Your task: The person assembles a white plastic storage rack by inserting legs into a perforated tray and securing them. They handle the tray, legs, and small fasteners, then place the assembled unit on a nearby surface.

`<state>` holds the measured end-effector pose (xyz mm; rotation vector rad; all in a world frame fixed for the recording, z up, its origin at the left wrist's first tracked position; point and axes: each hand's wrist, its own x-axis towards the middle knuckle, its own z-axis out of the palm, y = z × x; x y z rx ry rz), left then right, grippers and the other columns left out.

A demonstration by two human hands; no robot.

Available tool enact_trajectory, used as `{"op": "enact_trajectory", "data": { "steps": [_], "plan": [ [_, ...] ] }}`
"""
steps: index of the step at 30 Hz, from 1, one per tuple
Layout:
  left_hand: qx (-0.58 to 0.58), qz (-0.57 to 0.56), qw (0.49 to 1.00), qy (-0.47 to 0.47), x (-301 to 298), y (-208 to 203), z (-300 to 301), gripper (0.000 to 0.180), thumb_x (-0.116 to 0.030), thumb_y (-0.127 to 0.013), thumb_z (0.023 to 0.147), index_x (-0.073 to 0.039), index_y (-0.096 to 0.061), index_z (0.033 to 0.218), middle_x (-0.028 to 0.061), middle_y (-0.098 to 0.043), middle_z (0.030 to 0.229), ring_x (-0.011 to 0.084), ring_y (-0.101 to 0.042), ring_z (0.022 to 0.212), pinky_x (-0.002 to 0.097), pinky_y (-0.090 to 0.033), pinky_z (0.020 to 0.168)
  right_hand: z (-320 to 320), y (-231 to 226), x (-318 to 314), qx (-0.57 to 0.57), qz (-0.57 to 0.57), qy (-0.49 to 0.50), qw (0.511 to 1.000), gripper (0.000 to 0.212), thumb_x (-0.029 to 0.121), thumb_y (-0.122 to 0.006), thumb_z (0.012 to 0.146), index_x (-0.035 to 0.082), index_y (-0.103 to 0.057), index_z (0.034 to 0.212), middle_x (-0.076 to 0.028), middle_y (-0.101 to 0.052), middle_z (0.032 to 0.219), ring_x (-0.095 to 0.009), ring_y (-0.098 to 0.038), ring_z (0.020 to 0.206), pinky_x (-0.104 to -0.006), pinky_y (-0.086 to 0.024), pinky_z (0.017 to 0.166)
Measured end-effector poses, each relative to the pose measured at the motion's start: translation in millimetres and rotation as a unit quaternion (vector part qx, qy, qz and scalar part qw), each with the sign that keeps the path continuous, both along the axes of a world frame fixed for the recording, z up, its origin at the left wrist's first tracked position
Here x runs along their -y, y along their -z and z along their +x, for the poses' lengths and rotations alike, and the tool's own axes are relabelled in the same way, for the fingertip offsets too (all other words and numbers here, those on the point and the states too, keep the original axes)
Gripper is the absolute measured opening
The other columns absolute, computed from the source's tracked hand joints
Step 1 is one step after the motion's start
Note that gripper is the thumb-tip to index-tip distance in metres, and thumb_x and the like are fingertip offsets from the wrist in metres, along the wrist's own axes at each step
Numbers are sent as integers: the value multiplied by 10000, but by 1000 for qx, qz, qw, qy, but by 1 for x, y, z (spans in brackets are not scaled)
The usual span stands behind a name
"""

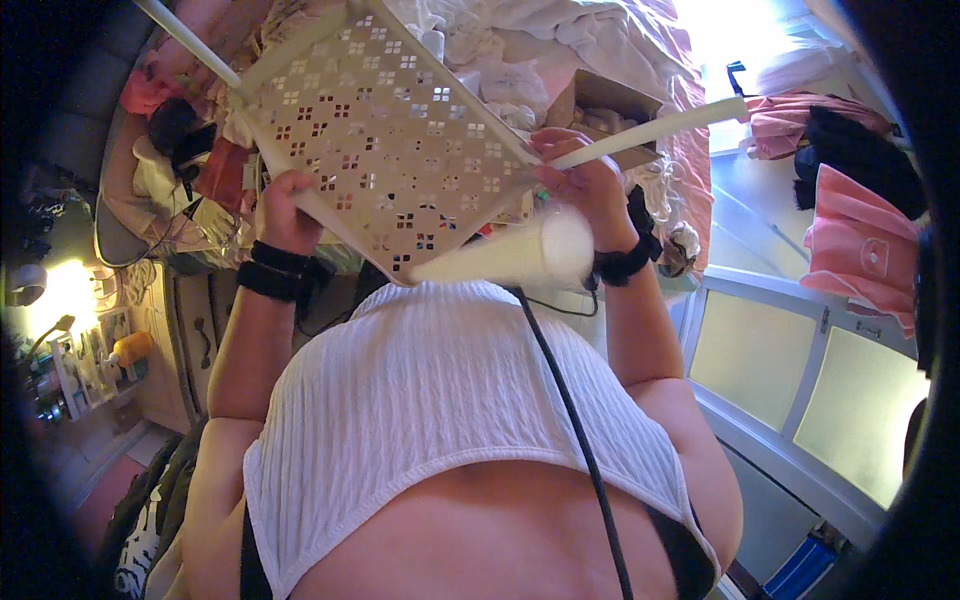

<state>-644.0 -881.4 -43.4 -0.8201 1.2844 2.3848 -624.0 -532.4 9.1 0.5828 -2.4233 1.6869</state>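
Note:
A cream plastic rack shelf (375, 140), pierced with small clover-like groups of holes, is held up tilted in front of my chest. White tube legs stick out from its corners; one leg (660, 130) reaches out to the right, and another (500, 252) points toward me with its rounded end close. My left hand (288, 212) is closed round the shelf's left edge. At the right corner, my right hand (585, 185) grips where the leg joins the shelf, its fingers partly behind the tube. Black bands circle both wrists.
Behind the shelf lies a bed with rumpled pale cloth (590, 40), an open cardboard box (600, 100) and scattered things. Pink and black garments (865, 235) hang at the right by a white-framed frosted cabinet (760, 340). A lit lamp (75, 290) glows at left. A black cord (570, 400) runs down my front.

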Motion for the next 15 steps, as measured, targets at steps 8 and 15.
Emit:
{"op": "enact_trajectory", "data": {
  "steps": [8,15],
  "plan": [
    [-34,43,998,-38,-19,-9,-5,124,-141,-518,755,-62,-572,833,37,-563,731,192,-589,684,336,-510,660,4,8,3,-7,37,78,996,248,59,-713,711,-3,-594,919,-105,-578,997,-209,-591,898,-307,-525,718],
    [-154,-22,984,92,-23,-12,-17,302,-238,-499,805,-46,-532,1036,70,-579,966,215,-575,885,373,-477,797,-2,0,3,216,-208,-72,951,803,136,-773,682,38,-320,1338,-73,-530,1160,-143,-516,996,-300,-444,860]
  ]
}}
